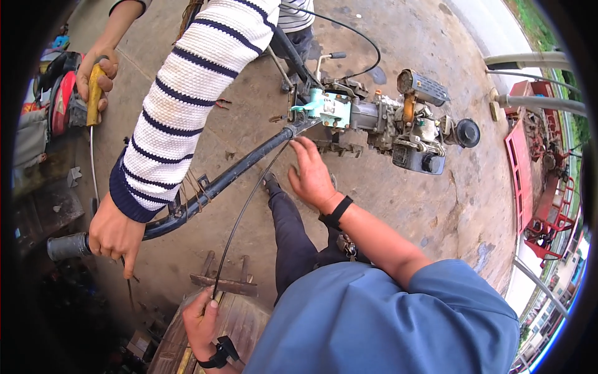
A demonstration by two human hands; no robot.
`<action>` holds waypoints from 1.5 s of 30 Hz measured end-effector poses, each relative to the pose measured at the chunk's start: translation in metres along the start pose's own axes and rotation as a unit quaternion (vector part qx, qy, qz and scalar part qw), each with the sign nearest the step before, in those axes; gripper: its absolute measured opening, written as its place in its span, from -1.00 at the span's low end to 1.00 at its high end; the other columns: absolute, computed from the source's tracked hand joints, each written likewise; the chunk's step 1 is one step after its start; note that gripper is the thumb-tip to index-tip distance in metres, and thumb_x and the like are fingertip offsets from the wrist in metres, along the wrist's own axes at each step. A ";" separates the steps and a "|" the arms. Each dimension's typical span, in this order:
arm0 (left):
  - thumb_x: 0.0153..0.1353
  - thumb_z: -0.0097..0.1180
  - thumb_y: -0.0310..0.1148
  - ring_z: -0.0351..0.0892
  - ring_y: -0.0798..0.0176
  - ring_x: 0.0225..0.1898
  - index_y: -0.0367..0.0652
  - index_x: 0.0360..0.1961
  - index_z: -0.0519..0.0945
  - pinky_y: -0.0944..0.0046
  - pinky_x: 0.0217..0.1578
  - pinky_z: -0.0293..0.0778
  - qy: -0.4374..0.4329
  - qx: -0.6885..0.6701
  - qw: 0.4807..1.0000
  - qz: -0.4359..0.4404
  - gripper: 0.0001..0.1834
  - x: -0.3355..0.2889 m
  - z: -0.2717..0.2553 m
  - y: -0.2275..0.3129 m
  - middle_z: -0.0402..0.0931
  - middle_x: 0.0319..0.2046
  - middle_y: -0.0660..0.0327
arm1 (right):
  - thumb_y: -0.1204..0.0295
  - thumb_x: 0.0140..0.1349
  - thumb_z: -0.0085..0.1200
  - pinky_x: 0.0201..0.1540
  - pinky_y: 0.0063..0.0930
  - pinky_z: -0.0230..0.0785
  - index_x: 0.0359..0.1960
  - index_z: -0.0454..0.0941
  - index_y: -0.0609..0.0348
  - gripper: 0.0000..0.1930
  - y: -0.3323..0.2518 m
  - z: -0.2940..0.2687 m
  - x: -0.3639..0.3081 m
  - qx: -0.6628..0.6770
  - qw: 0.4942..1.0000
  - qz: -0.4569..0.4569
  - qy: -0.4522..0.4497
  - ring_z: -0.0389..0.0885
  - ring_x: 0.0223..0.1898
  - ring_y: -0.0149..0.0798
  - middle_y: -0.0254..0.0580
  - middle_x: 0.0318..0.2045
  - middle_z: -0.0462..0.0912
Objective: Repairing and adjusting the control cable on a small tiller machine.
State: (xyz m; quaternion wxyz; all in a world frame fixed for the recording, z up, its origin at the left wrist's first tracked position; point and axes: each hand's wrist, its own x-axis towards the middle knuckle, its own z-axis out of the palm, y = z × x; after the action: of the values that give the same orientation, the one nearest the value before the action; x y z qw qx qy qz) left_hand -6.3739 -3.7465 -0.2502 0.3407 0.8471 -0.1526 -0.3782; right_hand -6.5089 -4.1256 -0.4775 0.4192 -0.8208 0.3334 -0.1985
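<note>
Stained concrete floor (430,215) underneath. A thin black sheathed cable (237,219) bows from the left hand (200,321) up to the black tubular metal handlebar (249,160), near the mint-green metal housing (335,110). Left hand pinches the cable low, thumb on top; right hand (314,181) is open, fingers stretched by its upper run — can't tell if touching. Cable should be light, springy, maybe slick if oily — best held near each end, no tight mid-span bends.
</note>
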 end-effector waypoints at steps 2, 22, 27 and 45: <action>0.42 0.33 -0.22 0.40 0.49 -0.55 -0.44 0.12 0.68 0.40 -0.49 0.32 0.003 0.009 1.000 -0.022 -0.54 0.007 0.003 0.022 0.46 -0.58 0.35 | 0.56 0.27 0.15 0.28 0.01 0.50 0.33 0.37 0.33 -0.44 0.027 -0.010 0.009 0.002 0.998 0.043 0.050 0.52 0.27 0.36 0.29 0.35 0.39; 0.48 0.20 -0.34 0.37 0.49 -0.43 -0.47 0.17 0.66 0.37 -0.39 0.32 0.081 0.200 0.974 -0.064 -0.59 0.030 0.028 0.101 0.46 -0.49 0.32 | 0.27 0.45 0.19 0.06 -0.10 0.60 0.29 0.37 0.27 -0.50 0.169 0.031 0.036 0.264 0.909 0.314 0.077 0.65 0.04 0.08 0.14 0.23 0.56; 0.47 0.21 -0.34 0.38 0.49 -0.43 -0.48 0.16 0.66 0.38 -0.39 0.33 0.078 0.262 0.961 -0.037 -0.59 0.023 0.039 0.129 0.49 -0.48 0.31 | 0.11 0.63 0.00 -0.01 -0.22 0.59 0.21 0.53 0.15 -0.61 0.161 0.054 0.037 0.760 0.537 0.366 -0.007 0.67 -0.06 -0.16 -0.04 0.20 0.65; 0.10 0.23 -0.59 0.65 -0.18 -0.26 -0.17 0.35 0.50 -0.03 -0.19 0.58 0.003 0.563 0.765 0.313 -0.30 0.129 0.185 0.162 0.57 -0.17 -0.05 | 0.41 0.46 -0.15 -0.20 -0.36 0.61 -0.09 0.68 0.33 -0.67 0.516 0.066 -0.288 0.128 0.901 0.401 0.104 0.72 -0.26 -0.15 -0.02 -0.26 0.75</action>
State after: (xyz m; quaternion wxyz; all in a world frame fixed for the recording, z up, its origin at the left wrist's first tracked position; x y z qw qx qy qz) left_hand -6.4255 -4.0153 -0.2969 -0.0971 0.7932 -0.5936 -0.0948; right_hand -6.8666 -4.1031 -0.9522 0.5275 -0.5318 0.6476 -0.1394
